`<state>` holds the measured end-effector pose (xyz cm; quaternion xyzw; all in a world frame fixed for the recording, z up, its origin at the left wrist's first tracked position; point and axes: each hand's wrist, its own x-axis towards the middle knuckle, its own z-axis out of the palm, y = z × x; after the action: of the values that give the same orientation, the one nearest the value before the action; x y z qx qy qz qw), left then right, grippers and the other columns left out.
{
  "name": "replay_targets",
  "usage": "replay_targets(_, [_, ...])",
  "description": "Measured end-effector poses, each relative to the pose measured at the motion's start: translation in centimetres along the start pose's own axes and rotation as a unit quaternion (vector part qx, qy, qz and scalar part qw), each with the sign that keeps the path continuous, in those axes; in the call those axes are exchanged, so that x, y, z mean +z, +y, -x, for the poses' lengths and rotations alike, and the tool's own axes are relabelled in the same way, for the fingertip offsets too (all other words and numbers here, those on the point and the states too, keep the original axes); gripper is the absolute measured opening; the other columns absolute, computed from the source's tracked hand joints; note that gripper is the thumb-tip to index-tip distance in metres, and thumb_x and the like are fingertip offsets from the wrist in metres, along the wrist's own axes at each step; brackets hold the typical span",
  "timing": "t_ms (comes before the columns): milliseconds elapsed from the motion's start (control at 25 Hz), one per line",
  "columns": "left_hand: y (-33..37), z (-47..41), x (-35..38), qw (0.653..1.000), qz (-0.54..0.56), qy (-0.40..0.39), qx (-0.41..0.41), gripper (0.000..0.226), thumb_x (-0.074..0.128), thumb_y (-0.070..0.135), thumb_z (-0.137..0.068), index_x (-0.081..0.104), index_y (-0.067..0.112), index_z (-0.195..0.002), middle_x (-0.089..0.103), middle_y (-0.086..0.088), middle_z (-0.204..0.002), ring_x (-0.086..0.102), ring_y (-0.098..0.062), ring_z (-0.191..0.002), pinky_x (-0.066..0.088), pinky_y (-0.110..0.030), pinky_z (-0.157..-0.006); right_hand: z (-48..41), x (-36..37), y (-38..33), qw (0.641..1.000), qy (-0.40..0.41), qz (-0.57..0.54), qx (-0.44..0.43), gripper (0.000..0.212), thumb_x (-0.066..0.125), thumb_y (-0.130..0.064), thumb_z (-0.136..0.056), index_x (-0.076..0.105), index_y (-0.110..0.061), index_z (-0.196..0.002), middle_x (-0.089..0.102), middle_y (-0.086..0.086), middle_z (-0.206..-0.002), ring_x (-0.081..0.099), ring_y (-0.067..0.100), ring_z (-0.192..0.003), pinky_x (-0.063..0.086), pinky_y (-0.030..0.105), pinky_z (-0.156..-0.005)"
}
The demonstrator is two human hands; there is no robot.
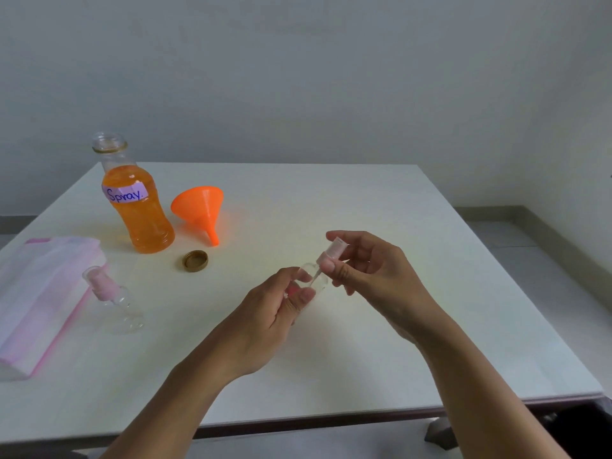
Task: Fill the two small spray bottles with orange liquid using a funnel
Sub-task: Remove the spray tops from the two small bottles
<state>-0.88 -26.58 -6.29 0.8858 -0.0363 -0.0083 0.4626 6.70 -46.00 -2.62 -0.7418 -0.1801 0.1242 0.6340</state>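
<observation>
**First bottle being opened; no filling done yet**

At the centre of the frame a small clear spray bottle [314,280] is gripped in the curled fingers of the left hand [281,306]. Its pink pump head [332,251] is pinched between thumb and fingers of the right hand [367,270]. The head is seen raised off the neck with the thin tube showing below it. Whether it is fully free cannot be told through the clear plastic. No orange is seen in this bottle.

At the lower left the second spray bottle [116,301] is tilted against a pink-and-white pack [39,293], capped and apparently empty. At the upper left the large bottle of orange liquid [142,213], labelled "Spray.", is stood upright and uncapped, nearly full. Its gold cap [196,260] is laid on the table [364,200] just below it. The orange funnel [200,207] is laid on its side beside the large bottle, untouched.

The task is judged to be at its start: the source is opened, and both fillings and both recappings are left.
</observation>
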Motion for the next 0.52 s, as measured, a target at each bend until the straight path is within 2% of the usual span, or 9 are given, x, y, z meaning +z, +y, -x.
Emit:
replay_targets(120, [0.1,-0.1,0.5,1.000,-0.003,-0.012,-0.010,0.041,0.031,0.065,-0.093,0.041,0.045,-0.128,0.057,0.016,-0.110,0.060,-0.007,-0.093,0.055,-0.026,-0.080,-0.3,0.0,0.0,0.999,0.015,-0.030,-0.035,0.028,0.081,-0.019,-0.082,0.074,-0.010,-0.107,0.077,-0.001,-0.099,0.069,0.011,-0.078,0.052,0.019,-0.066])
replay_targets(240, [-0.2,-0.3,0.6,0.999,0.027,-0.016,-0.015,0.041,0.034,0.066,-0.092,0.044,0.044,-0.125,0.060,0.012,-0.106,0.060,-0.011,-0.087,0.057,-0.033,-0.078,-0.4,-2.6,-0.5,0.984,0.059,-0.147,-0.079,0.039,0.073,-0.011,-0.084,0.067,-0.009,-0.123,0.076,0.005,-0.101,0.070,0.014,-0.092,0.055,0.024,-0.077])
replay_targets(360, [-0.6,-0.8,0.9,0.997,0.078,-0.002,-0.014,0.043,0.037,0.072,-0.089,0.046,0.045,-0.122,0.059,0.012,-0.099,0.059,-0.011,-0.085,0.055,-0.041,-0.083,-0.5,-5.4,-0.1,0.962,0.096,-0.244,-0.073,0.052,0.069,-0.004,-0.088,0.054,-0.006,-0.139,0.069,0.012,-0.106,0.070,0.026,-0.108,0.057,0.035,-0.090])
replay_targets(440, [-0.4,-1.3,1.3,0.996,0.090,0.008,-0.008,0.047,0.037,0.074,-0.087,0.043,0.046,-0.124,0.057,0.017,-0.103,0.059,-0.007,-0.094,0.051,-0.037,-0.091,-0.4,-7.2,0.5,0.935,0.140,-0.322,-0.043,0.057,0.067,0.001,-0.090,0.047,-0.001,-0.143,0.066,0.018,-0.110,0.071,0.036,-0.110,0.059,0.043,-0.093])
replay_targets(520, [0.2,-1.8,2.0,0.996,0.092,0.017,-0.003,0.045,0.037,0.067,-0.092,0.039,0.043,-0.130,0.057,0.020,-0.114,0.056,0.000,-0.108,0.045,-0.025,-0.094,-0.2,-9.3,1.6,0.922,0.199,-0.331,-0.022,0.050,0.066,0.005,-0.092,0.048,0.008,-0.138,0.070,0.013,-0.109,0.073,0.036,-0.104,0.059,0.043,-0.094])
